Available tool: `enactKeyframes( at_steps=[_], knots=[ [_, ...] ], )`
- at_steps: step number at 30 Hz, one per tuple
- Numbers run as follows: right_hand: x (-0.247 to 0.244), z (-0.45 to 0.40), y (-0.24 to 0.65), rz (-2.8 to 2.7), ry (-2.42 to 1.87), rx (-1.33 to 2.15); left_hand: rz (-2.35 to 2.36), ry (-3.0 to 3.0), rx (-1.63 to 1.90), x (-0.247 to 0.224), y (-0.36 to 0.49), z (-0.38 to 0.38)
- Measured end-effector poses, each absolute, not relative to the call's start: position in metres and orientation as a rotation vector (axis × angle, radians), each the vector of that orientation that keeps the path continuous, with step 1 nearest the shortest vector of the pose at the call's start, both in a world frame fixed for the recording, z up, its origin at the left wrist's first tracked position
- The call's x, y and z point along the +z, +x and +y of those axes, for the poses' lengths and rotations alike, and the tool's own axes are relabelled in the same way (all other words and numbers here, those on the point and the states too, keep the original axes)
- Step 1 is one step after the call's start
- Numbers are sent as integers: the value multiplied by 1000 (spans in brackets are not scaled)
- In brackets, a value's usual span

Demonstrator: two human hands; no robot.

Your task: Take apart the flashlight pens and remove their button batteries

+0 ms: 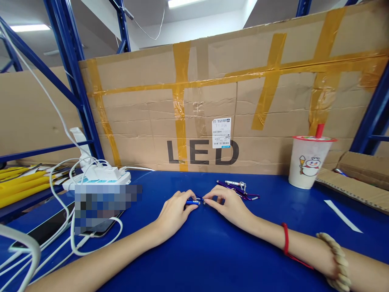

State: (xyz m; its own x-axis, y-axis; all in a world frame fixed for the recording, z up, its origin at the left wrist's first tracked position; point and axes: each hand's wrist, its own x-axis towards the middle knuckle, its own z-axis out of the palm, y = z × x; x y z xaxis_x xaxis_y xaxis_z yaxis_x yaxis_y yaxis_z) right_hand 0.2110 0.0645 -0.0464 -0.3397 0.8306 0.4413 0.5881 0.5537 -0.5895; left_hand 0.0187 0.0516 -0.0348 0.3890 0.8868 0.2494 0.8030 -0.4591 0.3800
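My left hand pinches a small blue cylinder between thumb and fingers, just above the blue tabletop. Close on its right, my right hand has thumb and forefinger pressed together on a thin dark blue cord or ring at the cylinder's end. What exactly those fingertips hold is too small to tell. Behind my right hand lie several purple and silver small items with cords or clips.
A lidded cup with a red straw stands at the right, near a white strip and an open cardboard box. On the left are a power strip, white cables and a phone. Taped cardboard rises behind.
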Motion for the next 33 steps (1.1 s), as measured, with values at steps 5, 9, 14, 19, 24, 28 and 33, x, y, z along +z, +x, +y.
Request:
enactKeyframes(
  at_steps=[5, 9, 14, 19, 24, 28, 33],
  knots=[
    [-45, 57, 211, -2213, -1122, 266, 1465, 2508, 659, -36, 18, 53],
    [-45, 56, 210, -2202, -1157, 236, 1476, 2548, 676, -37, 20, 51],
    [-48, 59, 210, -2157, -1210, 222, 1522, 2542, 725, -39, 21, 50],
    [-51, 62, 209, -2173, -1082, 294, 1558, 2538, 741, -41, 22, 52],
    [-51, 61, 208, -2187, -958, 239, 1441, 2544, 802, -38, 23, 48],
    [-51, 61, 209, -2144, -1041, 130, 1290, 2618, 692, -38, 23, 45],
    [-51, 62, 209, -2149, -1140, 235, 1218, 2607, 408, -38, 20, 48]
  ],
)
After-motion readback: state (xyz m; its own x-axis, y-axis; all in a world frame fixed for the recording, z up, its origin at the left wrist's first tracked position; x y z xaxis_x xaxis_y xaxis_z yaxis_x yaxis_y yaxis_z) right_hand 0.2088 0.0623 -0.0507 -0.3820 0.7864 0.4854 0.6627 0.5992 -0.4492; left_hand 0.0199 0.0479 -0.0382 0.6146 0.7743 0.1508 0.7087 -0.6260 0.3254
